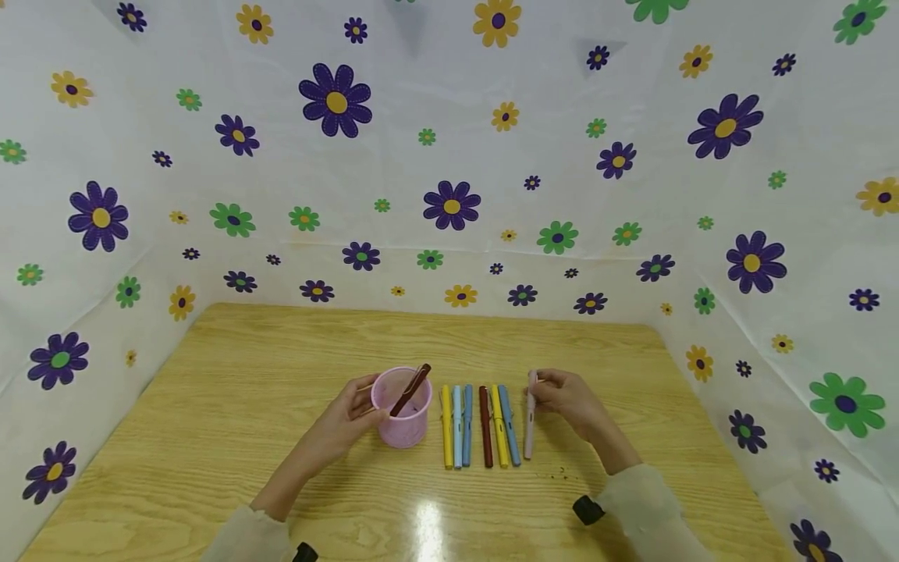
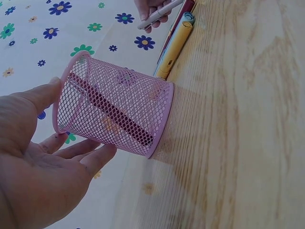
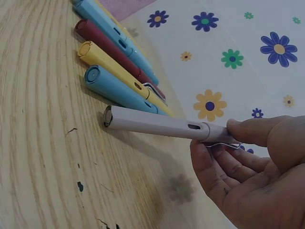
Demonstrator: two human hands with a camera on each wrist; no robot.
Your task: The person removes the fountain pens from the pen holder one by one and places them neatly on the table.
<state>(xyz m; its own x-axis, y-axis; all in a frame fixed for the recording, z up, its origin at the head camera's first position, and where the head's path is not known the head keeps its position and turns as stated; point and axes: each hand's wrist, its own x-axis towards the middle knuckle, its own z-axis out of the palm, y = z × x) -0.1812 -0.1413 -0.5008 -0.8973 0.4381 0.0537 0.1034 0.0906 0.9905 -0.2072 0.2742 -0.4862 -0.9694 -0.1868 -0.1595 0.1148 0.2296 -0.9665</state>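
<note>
A pink mesh pen cup stands upright on the table with a dark red pen leaning inside it. My left hand holds the cup from its left, thumb at the rim and fingers along the side in the left wrist view. Between thumb and fingers of my right hand, a pale pink pen is pinched near its clip end. Its far end points toward me; whether that end touches the table I cannot tell.
Between the hands lie several pens in a row: yellow, light blue, blue, dark red, another yellow and another blue. Dark specks dot the wooden table. Flowered cloth surrounds it.
</note>
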